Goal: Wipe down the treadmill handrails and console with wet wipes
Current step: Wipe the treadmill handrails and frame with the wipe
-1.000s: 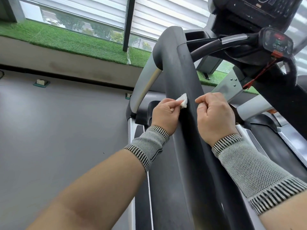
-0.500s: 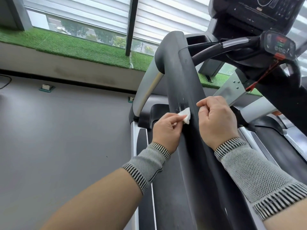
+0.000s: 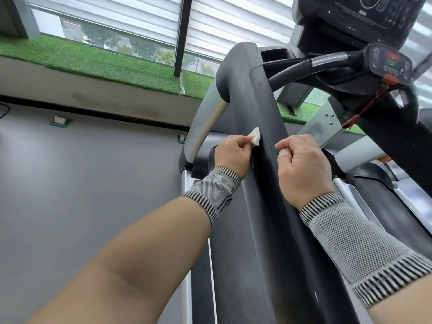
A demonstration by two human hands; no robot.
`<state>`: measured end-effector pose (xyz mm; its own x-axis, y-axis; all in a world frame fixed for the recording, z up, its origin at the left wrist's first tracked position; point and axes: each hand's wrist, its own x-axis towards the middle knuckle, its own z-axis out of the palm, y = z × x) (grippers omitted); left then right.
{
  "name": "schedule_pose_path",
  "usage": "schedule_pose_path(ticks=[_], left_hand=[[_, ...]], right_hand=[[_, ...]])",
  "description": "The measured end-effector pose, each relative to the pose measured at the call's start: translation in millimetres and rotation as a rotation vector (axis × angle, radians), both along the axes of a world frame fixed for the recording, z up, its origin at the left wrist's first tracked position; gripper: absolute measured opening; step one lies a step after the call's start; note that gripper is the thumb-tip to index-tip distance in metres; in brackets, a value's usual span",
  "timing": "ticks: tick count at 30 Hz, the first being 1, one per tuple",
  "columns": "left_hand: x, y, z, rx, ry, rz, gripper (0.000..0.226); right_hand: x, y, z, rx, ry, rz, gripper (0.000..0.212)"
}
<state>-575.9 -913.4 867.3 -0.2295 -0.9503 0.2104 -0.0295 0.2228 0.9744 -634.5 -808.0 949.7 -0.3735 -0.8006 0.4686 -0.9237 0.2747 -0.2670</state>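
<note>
The left hand (image 3: 230,155) pinches a small folded wipe (image 3: 91,138) at the left edge of the black handrail (image 3: 261,146), while the right hand (image 3: 301,164), curled with thumb against forefinger and nothing visible in it, sits at the rail's right edge, grey floor (image 3: 93,183) open to the left.

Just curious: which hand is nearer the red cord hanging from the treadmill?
The right hand. It sits below-left of the red cord; the left hand, pinching the wipe, is across the handrail.
</note>
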Motion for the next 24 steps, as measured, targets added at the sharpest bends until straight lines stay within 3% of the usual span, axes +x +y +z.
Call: schedule_pose_path(ticks=[3, 11, 19, 24], left_hand=[[4, -8, 1, 0.053, 0.048, 0.015, 0.016], [29, 62, -24, -0.066, 0.087, -0.066, 0.014], [-2, -6, 1, -0.015, -0.024, 0.009, 0.017], [29, 41, -10, -0.143, 0.080, -0.013, 0.014]], right_hand=[[-1, 1, 0, -0.011, -0.003, 0.007, 0.018], [-3, 1, -1, -0.034, -0.014, 0.024, 0.017], [-5, 0, -1, -0.038, -0.012, 0.023, 0.020], [-5, 1, 1, -0.044, -0.040, 0.027, 0.020]])
